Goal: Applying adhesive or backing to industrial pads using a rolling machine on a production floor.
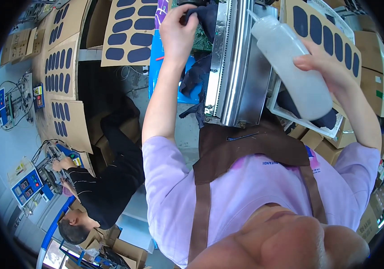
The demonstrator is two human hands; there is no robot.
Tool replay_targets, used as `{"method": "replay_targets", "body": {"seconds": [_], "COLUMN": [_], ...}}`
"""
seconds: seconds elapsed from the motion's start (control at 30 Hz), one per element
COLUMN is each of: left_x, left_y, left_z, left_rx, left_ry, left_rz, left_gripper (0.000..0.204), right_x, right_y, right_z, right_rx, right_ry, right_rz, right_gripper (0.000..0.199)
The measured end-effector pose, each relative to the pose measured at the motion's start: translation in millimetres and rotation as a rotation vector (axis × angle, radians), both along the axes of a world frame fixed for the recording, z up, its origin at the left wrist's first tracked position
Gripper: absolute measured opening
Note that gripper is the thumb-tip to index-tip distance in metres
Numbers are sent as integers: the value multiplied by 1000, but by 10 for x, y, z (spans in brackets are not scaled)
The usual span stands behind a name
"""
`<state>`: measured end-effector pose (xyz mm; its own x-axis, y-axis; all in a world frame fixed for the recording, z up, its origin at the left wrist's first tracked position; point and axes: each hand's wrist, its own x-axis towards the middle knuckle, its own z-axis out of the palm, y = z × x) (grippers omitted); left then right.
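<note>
My left hand [177, 38] is closed on a dark cloth [208, 21], fingers pinched into it, at the far left side of a metal roller machine [239, 67]. On the other side of the machine, my right hand [331, 71] grips a translucent white squeeze bottle [293, 67]. The bottle is tilted, its narrow nozzle pointing up and left over the far part of the shiny roller. More dark fabric scraps [196, 76] hang along the machine's left side, over blue plastic [155, 67].
Cardboard sheets [104, 60] bearing rows of dark rounded pads lie at left and far right. A white tray [306, 119] holding dark pieces sits right of the machine, near cardboard boxes [371, 87]. At left, a person in black [106, 188] works at a bench with blue-panelled machines [25, 184].
</note>
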<state>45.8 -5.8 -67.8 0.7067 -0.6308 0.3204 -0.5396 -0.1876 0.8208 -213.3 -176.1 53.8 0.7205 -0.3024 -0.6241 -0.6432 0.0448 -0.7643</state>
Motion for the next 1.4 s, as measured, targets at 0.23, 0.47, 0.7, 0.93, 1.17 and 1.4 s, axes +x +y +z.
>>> {"method": "replay_targets", "body": {"seconds": [0.23,0.47,0.7,0.93,1.17,1.4], "left_x": [98,165,97,101,218,265], "left_y": [-436,-583,-609,-607,-595,-583], "left_z": [-159,-184,-128,-273,-279,-65], "left_rx": [-30,30,-88,-221,-320,-164], "left_ry": [-145,-180,-223,-234,-578,-775], "left_rz": [-203,-286,-354,-449,-536,-656], "left_gripper": [23,23,22,21,25,21], "right_x": [72,284,263,193,77,-4], "right_y": [512,507,508,568,558,535], "right_z": [-6,-99,-95,-4,-38,-78], "right_rx": [753,983,981,991,1028,1033], "right_ry": [-223,-317,-285,-261,-265,-294], "right_rz": [-348,-376,-353,-458,-430,-378], "right_gripper": [77,82,85,77,80,82]}}
